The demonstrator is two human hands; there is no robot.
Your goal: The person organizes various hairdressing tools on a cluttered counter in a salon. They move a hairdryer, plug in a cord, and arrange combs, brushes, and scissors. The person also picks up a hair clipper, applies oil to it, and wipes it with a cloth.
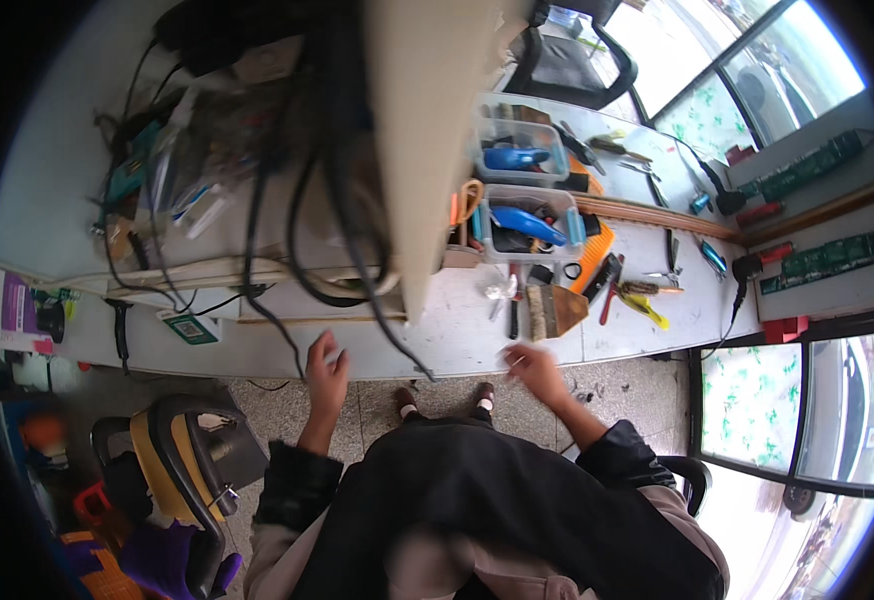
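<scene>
My left hand [327,375] is raised at the front edge of the white counter [452,330], near a hanging black cable [264,304], its fingers apart and holding nothing. At the counter's edge on the right, my right hand [533,367] has bent fingers; something thin and pale shows at them, perhaps a ring, and I cannot tell whether it holds anything. Beyond this hand lie a wide wooden-handled brush [568,311], an orange comb [594,255], a red-handled tool [611,300] and a yellow clip [643,309]. A clear plastic box [538,251] holds a blue hair clipper [528,225].
A pale panel [422,150] rises close before me, with black cables and a cluttered shelf at its left. A mirror reflects the tools. Scissors [662,275] lie at the right. A padded chair [174,465] stands behind on the left; another armrest [696,480] shows at the right.
</scene>
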